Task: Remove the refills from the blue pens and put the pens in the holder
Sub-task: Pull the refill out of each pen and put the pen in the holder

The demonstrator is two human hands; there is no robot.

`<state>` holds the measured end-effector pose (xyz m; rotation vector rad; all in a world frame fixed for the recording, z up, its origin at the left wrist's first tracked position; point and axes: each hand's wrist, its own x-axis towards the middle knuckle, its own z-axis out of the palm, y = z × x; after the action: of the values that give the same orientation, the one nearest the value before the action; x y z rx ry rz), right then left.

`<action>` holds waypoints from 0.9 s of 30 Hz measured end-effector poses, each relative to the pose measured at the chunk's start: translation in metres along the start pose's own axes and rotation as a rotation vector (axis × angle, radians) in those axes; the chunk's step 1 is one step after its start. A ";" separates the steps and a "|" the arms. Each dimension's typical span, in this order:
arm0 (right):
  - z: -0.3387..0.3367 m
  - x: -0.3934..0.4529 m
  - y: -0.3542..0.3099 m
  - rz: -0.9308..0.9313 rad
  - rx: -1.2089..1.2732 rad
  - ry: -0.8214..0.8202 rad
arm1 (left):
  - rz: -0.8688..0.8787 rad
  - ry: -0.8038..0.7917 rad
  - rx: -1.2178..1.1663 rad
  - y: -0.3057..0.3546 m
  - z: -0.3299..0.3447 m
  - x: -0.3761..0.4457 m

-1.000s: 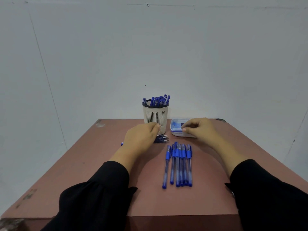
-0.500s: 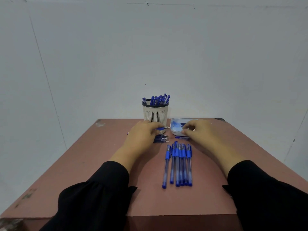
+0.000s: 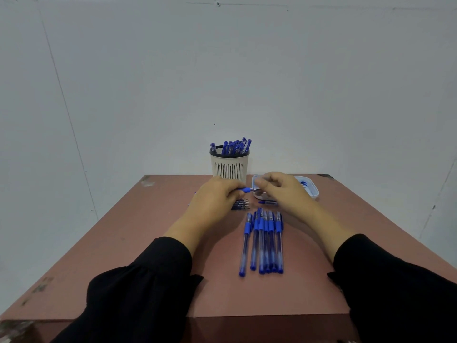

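Over the table, we are gripping a blue pen in our left hand, in front of the holder, while our right hand is pinching its metal tip beside the tray. Capped pens are lying nearer us.

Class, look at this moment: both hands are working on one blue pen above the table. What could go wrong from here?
1. The left hand and right hand hold the pen right above the loose cap and small pile of pens; a slip might scatter them.
2. The holder already looks crowded, so adding another could be awkward.
3. A sleeve might nudge the row of pens.
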<state>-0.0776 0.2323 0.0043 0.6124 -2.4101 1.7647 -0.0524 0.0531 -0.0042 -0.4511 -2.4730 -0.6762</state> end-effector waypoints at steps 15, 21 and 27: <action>-0.001 -0.004 -0.002 0.044 0.105 -0.041 | 0.000 -0.006 0.036 -0.002 0.001 0.001; -0.001 -0.002 -0.001 0.055 0.135 -0.015 | -0.004 0.007 0.033 -0.001 -0.001 0.000; -0.006 0.002 0.001 0.001 0.131 0.043 | -0.041 0.027 0.022 0.001 -0.003 -0.001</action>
<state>-0.0808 0.2381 0.0059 0.5793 -2.2809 1.9278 -0.0500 0.0521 -0.0023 -0.3817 -2.4676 -0.6670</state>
